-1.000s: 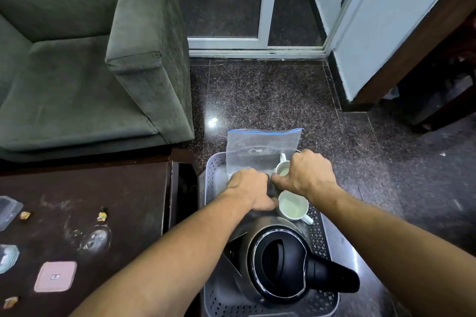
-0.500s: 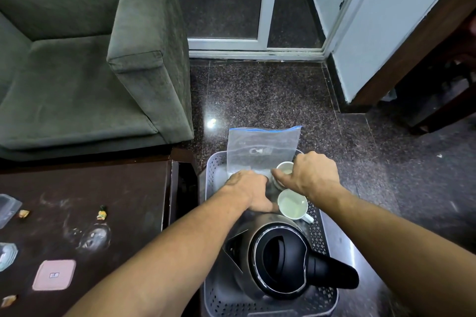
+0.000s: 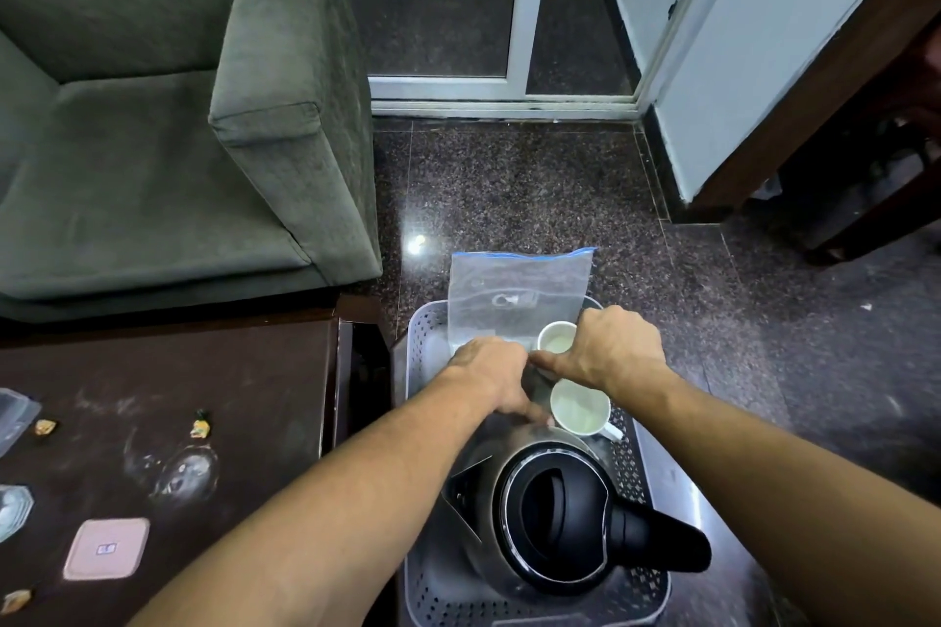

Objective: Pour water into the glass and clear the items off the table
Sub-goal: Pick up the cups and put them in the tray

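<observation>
Grey plastic basket (image 3: 415, 372): perforated walls; it stands on the speckled dark floor (image 3: 509, 178), just beside the end of the table (image 3: 203, 372).
Kettle (image 3: 550, 519): steel body, black lid and black handle; it sits in the near part of the basket, handle pointing right, spout to the left.
Bag (image 3: 514, 290): clear plastic with a blue seal strip; it stands upright at the far end of the basket, its top above the rim.
Cups: two white ones on the basket's right side, between bag and kettle; the far cup (image 3: 557, 339) is partly covered by the right hand; the near cup (image 3: 580, 407) has its handle turned right and shows a pale inside.
Left hand (image 3: 491, 374): knuckles up, fingers bent down into the basket just behind the kettle; what they close on is hidden, so I cannot tell the grip.
Right hand (image 3: 616, 351): over the far cup, one finger reaching left to touch the left hand; whether it holds anything I cannot tell.
Glass (image 3: 178, 474): clear, faint against the dark table top, well apart from both hands; upright or lying, I cannot tell.
Table, other things: a pink square lid (image 3: 107, 547) near the front edge; small wrapped bits (image 3: 201, 427) scattered about; clear containers (image 3: 12, 507) at the left edge.
Armchair (image 3: 153, 143): grey-green fabric, behind the table.
</observation>
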The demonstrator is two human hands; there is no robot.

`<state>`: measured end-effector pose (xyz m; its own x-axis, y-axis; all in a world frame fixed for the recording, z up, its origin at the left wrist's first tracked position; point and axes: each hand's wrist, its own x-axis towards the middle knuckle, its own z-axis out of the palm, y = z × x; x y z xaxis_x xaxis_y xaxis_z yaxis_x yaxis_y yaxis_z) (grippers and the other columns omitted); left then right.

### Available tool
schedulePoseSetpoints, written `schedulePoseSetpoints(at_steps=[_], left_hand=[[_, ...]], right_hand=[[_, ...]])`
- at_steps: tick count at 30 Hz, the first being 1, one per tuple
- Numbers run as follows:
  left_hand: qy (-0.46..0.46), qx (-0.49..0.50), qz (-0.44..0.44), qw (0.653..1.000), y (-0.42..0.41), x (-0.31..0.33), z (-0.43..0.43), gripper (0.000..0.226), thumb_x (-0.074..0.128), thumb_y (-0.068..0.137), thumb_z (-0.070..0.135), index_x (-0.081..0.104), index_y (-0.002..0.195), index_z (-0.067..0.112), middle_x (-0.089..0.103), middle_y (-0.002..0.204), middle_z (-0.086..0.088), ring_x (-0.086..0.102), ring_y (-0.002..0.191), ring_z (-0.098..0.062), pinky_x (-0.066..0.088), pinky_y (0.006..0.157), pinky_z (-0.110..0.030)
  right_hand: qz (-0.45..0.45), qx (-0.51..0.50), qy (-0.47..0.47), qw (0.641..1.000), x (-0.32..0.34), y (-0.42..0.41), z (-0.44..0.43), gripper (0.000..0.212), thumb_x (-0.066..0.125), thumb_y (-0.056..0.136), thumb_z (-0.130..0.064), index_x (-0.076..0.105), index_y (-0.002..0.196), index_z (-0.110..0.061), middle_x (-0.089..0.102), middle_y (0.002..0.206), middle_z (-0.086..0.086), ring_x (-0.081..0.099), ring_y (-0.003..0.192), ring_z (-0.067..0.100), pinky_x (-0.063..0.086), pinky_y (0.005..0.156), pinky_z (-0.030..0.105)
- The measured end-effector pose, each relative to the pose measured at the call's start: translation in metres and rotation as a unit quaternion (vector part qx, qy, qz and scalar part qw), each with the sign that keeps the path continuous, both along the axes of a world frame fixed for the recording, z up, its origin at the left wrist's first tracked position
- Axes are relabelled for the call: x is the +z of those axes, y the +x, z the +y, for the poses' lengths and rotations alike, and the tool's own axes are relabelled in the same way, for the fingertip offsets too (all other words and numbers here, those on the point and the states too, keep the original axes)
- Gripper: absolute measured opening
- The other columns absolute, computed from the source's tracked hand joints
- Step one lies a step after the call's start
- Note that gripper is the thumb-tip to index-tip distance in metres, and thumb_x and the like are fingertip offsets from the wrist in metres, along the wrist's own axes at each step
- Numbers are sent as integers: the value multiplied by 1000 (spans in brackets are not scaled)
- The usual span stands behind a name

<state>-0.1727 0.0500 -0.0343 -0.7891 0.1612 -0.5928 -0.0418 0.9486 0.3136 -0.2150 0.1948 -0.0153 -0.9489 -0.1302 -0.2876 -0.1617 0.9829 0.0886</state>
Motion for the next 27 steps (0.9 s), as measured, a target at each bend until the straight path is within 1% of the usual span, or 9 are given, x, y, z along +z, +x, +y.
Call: schedulePoseSetpoints(at_steps=[2,5,7,10,13,18,21,25,27], left_hand=[[4,2,-14,1000,-3,0,-2,63,80,66,60,68,119,29,73,110,-2,67,103,-27,46,75,-27],[11,12,-36,999,-6,2,-3,42,71,76,37,65,117,33,71,114,-6,67,104,-31,53,83,-32],[11,26,-37,999,-4,3,-2,36,66,78,30,66,114,34,71,112,-8,66,104,-32,53,83,-33],[14,41,-31,999,-1,2,1,34,63,79,26,67,111,33,69,113,-11,66,105,-33,49,79,-31],[9,43,-22,999,-1,0,2,38,62,80,24,67,117,30,69,117,-12,65,109,-34,47,80,-30],[-3,44,-12,999,0,-3,5,37,62,81,20,67,117,28,66,117,-14,64,108,-35,44,76,-29],[-4,39,-2,999,0,-5,5,37,62,85,22,66,121,30,66,119,-12,64,110,-34,44,76,-30],[-1,40,-18,999,2,-2,3,42,61,85,17,64,125,28,66,121,-11,63,112,-35,47,80,-32],[5,32,-28,999,6,4,0,38,62,85,18,64,123,25,67,121,-11,63,113,-35,47,82,-33]], right_hand=[[-43,-5,-3,999,9,-1,6,100,49,42,-102,68,96,-21,71,96,3,70,92,27,43,61,30],[-135,2,25,991,21,2,16,100,60,35,-96,68,103,-23,72,105,3,70,98,26,44,67,29],[-151,26,52,987,20,10,17,97,65,36,-90,68,107,-24,73,108,2,70,98,25,45,69,29],[-140,36,51,988,13,23,13,91,67,42,-83,69,110,-21,73,111,3,70,101,25,48,73,30],[-131,24,40,990,10,26,10,84,70,49,-77,68,109,-18,72,112,4,70,102,26,48,75,30],[-117,9,36,992,7,30,5,74,73,55,-66,69,111,-18,72,110,4,70,100,26,42,69,28],[-155,-16,31,987,11,28,3,81,74,50,-71,67,112,-19,71,112,3,69,102,25,42,69,29],[-197,-44,29,979,16,25,-1,88,77,45,-75,67,114,-21,70,104,1,69,102,24,43,70,29],[-210,-39,47,976,27,21,-3,99,75,37,-83,66,116,-24,71,112,-1,68,106,23,45,74,29]])
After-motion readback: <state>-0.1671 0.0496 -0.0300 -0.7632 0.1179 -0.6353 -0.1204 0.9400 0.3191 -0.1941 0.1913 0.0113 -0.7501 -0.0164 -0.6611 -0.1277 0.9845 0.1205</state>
